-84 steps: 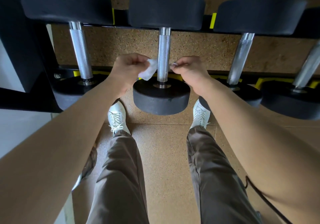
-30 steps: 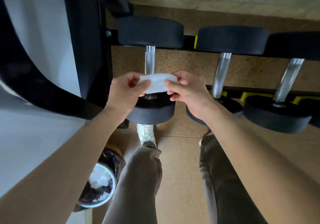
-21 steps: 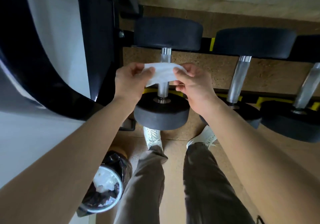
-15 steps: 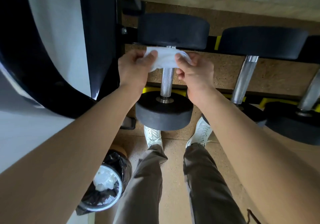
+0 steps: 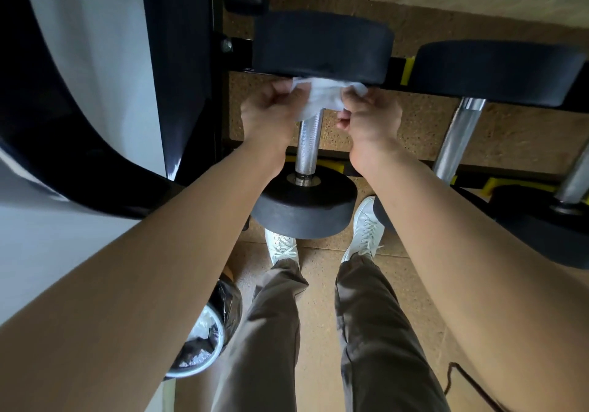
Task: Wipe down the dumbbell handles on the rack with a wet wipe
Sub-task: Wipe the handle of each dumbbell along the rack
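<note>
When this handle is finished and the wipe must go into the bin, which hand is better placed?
Probably the left hand. It pinches the wet wipe, and the bin stands on the floor under the left forearm; the right hand would need to cross over.

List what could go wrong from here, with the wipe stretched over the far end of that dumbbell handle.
1. The wet wipe, pinched at each end by the left hand and right hand, could snag or tear on the knurled handle when dragged along it.
2. Both hands sit close under the far weight head; knuckles may scrape it.
3. The wipe seems to cover only the handle's upper side, so the underside may go uncleaned.
</note>
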Tool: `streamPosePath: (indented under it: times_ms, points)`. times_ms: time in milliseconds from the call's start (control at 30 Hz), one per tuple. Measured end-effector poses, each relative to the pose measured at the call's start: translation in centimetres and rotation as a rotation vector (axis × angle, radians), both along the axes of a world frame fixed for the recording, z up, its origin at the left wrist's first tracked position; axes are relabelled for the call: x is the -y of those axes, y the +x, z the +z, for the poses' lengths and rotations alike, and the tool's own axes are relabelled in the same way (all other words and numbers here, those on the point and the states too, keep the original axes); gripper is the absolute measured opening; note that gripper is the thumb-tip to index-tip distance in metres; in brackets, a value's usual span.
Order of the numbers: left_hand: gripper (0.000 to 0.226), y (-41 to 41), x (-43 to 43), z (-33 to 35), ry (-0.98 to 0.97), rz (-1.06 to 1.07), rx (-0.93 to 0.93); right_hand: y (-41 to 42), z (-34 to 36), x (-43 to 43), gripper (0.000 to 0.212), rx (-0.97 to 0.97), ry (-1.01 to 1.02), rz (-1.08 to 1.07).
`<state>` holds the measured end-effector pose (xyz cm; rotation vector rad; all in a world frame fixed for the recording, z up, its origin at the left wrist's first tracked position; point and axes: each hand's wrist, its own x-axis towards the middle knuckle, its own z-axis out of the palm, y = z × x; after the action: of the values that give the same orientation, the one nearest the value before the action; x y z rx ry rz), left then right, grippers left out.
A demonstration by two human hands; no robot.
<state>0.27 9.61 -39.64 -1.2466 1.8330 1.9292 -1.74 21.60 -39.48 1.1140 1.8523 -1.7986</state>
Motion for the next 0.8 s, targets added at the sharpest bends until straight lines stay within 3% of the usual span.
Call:
streamPosePath:
  times_ms: [100, 167, 233, 433, 633, 800]
  points:
    - [0.016, -0.8, 0.5, 0.0, -0.039, 0.047, 0.089, 0.0, 0.4, 0.2, 0.016, 0.007, -0.071, 0.028]
    - [0.004, -1.6, 1.0, 0.0, -0.043, 0.116, 0.175, 0.3, 0.8, 0.8, 0.014, -0.031, -0.109, 0.108]
    - [0.012, -1.9, 1.2, -0.1, -0.082, 0.069, 0.235, 0.6, 0.9, 1.1, 0.012, -0.066, -0.065, 0.183]
    - [0.007, 0.5, 1.2, 0.2, -0.078, -0.168, 0.087, 0.8, -0.6, -1.7, 0.011, -0.020, 0.085, 0.157]
    - [0.011, 1.7, 3.1, -0.8, -0.225, -0.217, 0.221, 2.5, 0.0, -1.4, 0.013, -0.072, 0.040, 0.435]
    - [0.021, 1.7, 2.3, -0.6, -0.219, -0.287, 0.163, 2.6, -0.7, -2.8, 0.024, -0.063, 0.098, 0.415]
